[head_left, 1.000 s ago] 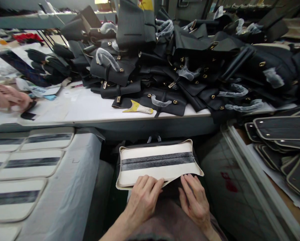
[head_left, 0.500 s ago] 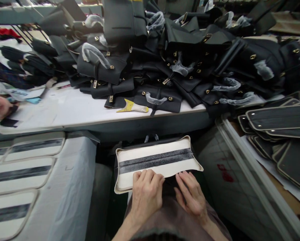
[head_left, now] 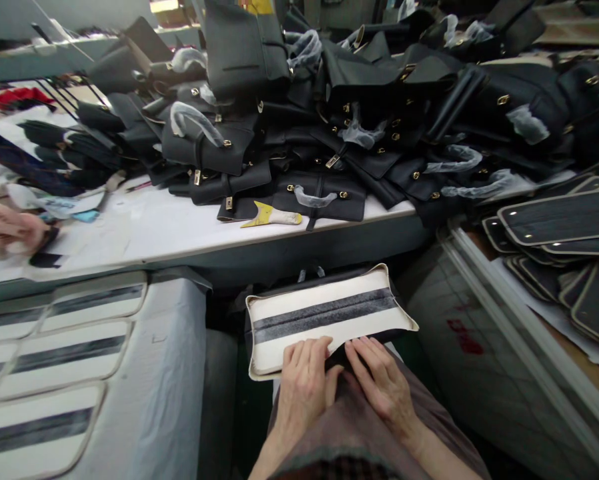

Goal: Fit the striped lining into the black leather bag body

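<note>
A cream bag-base panel with a dark grey strip along its middle lies across my lap, over a dark bag piece. My left hand rests flat on the panel's near edge, fingers pressing down on it. My right hand lies beside it, fingertips at the same edge where the panel meets the dark material underneath. The two hands almost touch. Neither hand closes around anything.
A white worktable carries a big heap of black bag parts with gold fittings and a yellow scraper. Several matching cream panels lie on a grey surface at left. Black panels stack at right. Another person's hand works at far left.
My hands have slid closer together along the panel's near edge. The panel has shifted slightly right and toward me. The other person's hand at far left has moved a little.
</note>
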Action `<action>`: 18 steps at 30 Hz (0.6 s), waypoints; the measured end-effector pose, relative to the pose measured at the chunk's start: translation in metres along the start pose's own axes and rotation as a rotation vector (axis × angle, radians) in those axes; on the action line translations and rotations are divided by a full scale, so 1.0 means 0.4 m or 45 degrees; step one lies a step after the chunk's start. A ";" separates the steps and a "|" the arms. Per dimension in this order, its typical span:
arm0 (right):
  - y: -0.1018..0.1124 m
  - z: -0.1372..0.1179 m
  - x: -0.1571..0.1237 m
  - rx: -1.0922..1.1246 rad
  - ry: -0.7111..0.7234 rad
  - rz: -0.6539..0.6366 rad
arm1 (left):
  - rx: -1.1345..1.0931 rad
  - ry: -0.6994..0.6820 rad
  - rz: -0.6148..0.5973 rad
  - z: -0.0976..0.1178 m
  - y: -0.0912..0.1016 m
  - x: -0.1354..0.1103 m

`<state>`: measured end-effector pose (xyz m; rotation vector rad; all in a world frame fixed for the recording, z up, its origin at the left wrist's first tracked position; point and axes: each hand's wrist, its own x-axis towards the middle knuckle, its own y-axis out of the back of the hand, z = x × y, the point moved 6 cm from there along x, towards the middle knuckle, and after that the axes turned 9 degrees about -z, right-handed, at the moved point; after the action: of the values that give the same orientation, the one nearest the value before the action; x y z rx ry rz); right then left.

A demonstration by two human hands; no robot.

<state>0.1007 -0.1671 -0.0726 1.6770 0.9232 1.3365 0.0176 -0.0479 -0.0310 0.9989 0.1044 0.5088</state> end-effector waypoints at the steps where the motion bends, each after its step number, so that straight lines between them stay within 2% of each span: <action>1: 0.003 -0.001 0.002 0.005 -0.006 0.003 | 0.000 -0.019 0.031 -0.007 0.012 -0.014; 8: 0.012 -0.008 0.010 0.066 0.000 0.005 | 0.202 -0.019 0.057 -0.057 0.087 -0.081; 15: 0.021 -0.004 0.009 0.150 -0.028 -0.004 | 0.188 -0.051 -0.075 -0.066 0.084 -0.057; 18: 0.021 -0.014 0.013 0.197 -0.001 -0.027 | 0.159 -0.028 -0.082 -0.071 0.086 -0.040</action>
<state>0.0967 -0.1653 -0.0622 1.7779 1.0644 1.2778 -0.0177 -0.0181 -0.0206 1.1194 0.1500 0.4360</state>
